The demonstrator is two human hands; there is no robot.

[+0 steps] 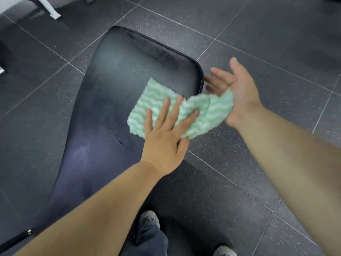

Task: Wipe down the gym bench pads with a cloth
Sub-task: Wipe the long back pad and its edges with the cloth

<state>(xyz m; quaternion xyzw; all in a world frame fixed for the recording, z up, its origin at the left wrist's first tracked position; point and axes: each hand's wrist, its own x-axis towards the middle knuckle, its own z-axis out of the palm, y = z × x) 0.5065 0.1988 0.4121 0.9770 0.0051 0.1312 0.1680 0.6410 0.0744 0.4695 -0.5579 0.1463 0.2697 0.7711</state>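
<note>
Green-and-white striped cloth is pinned flat to the bench pad under the left hand. Fingers are straight and spread on top, pressing, not curled round it. Thumb sits at the cloth's near hem; can't tell if it nips the fabric.

Roughly half the cloth lies ahead and left of the fingertips, on the vinyl. The other half spills off the pad's right edge, past the index finger, and its end lies against the palm of the right hand. That hand is spread, fingers straight, blurred, just beside the pad's wide-end corner. Cloth touches it, but no clamp that I can see.

Key geometry: the pad's long axis runs from behind the left wrist (narrow end) out past the fingertips to the wide end. Left hand is at the right rim, so nearly all the pad lies to its left and ahead. Darker smeared patch near the far rim, well beyond the fingertips; short scuff marks just left of the cloth.

My read: mid-wipe, most of the pad not obviously done. Left is the working hand; right is off over the floor. Next stroke wants the overhang on the pad, then a run along the long axis. Risk: loose end drags off the edge and bunches.
</note>
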